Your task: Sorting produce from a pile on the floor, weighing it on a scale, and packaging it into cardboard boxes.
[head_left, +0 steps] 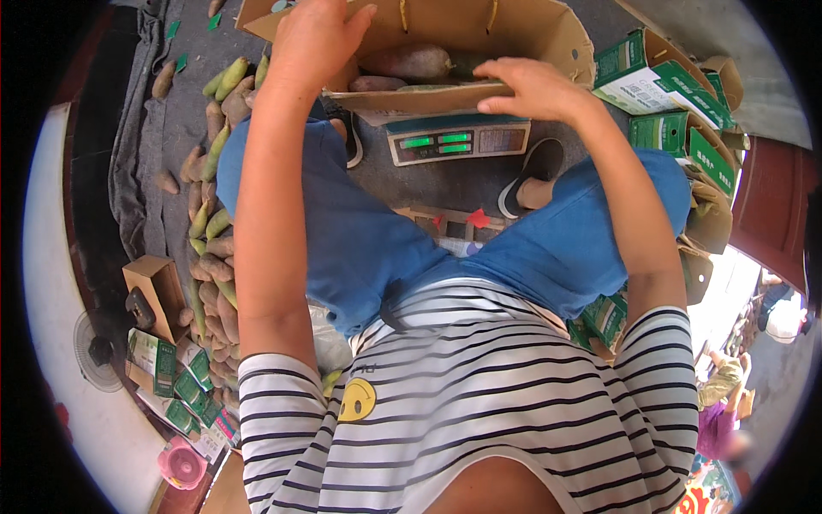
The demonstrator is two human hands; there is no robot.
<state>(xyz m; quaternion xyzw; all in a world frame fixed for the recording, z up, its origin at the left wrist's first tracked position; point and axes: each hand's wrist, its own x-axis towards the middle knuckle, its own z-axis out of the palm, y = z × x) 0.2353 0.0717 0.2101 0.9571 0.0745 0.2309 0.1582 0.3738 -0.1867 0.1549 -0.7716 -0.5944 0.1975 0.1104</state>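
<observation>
A brown cardboard box (561,38) with an open top rests on a digital scale (458,141) with lit green displays, between my feet. Inside lie several long root vegetables, among them a large reddish-brown one (407,62) and a greenish one partly hidden. My left hand (321,38) is over the box's left side, thumb sticking out; its other fingers are hidden, so its grip does not show. At the near wall, my right hand (539,90) has thumb and fingers spread apart around the rim, with nothing visible between them.
Green and brown root vegetables (218,257) lie heaped along my left on dark cloth (141,180). Green-and-white cartons (664,81) stand at the right, more (167,364) at the lower left near a fan (96,351). Other people (723,394) are at the far right.
</observation>
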